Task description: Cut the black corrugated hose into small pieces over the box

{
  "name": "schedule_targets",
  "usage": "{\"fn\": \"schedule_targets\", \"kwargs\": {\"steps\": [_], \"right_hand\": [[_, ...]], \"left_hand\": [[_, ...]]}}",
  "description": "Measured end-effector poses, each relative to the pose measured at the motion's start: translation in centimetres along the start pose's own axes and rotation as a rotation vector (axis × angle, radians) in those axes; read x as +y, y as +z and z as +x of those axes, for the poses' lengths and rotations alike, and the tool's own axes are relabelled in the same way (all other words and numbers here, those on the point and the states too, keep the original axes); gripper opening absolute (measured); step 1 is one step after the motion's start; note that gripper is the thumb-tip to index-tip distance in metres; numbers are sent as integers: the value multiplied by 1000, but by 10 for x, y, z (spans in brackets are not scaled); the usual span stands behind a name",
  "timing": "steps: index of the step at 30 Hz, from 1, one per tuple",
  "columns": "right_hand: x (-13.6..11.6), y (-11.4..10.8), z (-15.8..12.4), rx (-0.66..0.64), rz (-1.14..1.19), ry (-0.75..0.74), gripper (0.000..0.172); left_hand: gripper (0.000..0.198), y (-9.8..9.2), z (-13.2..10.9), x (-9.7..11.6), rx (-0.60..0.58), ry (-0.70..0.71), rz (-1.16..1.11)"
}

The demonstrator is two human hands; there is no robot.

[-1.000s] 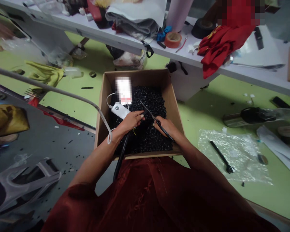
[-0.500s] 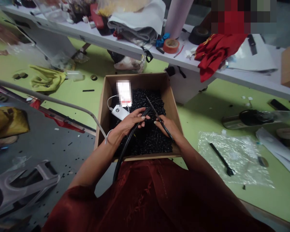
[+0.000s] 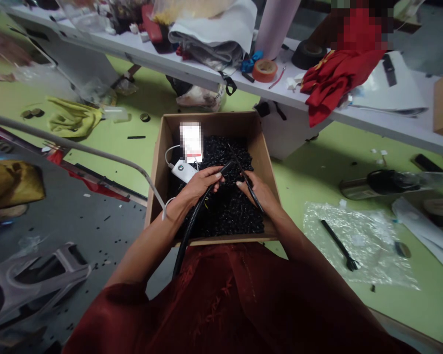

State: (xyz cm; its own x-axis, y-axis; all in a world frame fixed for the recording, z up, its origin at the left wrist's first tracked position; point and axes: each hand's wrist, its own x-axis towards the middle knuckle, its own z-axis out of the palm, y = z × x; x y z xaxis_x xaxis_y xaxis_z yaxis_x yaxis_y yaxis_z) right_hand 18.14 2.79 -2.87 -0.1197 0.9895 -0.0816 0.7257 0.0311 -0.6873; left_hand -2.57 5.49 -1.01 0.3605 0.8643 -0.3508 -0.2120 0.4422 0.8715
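Observation:
My left hand is closed on a black corrugated tube, close to the tube's upper end. The tube slants down past the box's near edge toward my lap. In my closed right hand lies a long, thin, dark blade-like tool, its narrow end pointing up and left near the tube's end. Whether it has one blade or two I cannot tell. Both hands are over a cardboard box holding many small, shiny black pieces. A white power bank with a cable lies in the box, beside my left wrist.
A grey cable runs across the left toward my left wrist. On the green table are a steel bottle and clear plastic wrap with a black strip. Orange tape sits on the raised shelf. A person in red is behind it.
My left fingers have drawn in closer around the tube, and its end sits slightly further right. The blade-like tool has shifted slightly in my right hand. The whole view has moved a little.

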Motion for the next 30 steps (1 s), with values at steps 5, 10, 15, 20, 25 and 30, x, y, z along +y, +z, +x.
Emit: {"fn": "schedule_targets", "kwargs": {"steps": [5,10,15,20,25,30], "right_hand": [[-4,-3,-2,29,49,15,45],[-7,-3,-2,25,99,56,49],[-2,1,-2,6,137,-9,53],[-1,4,-3,-33,134,-63,58],[-2,4,-3,-28,112,-75,59],[3,7,-2,1,113,-85,59]], "left_hand": [[35,0,2,1,27,31,-13],[29,-2,2,2,47,19,-83],[34,-3,2,4,-31,4,-175],[33,-4,3,3,-79,-16,-218],[41,-4,4,1,-103,-25,-236],[40,-1,3,0,-126,-40,-209]]}}
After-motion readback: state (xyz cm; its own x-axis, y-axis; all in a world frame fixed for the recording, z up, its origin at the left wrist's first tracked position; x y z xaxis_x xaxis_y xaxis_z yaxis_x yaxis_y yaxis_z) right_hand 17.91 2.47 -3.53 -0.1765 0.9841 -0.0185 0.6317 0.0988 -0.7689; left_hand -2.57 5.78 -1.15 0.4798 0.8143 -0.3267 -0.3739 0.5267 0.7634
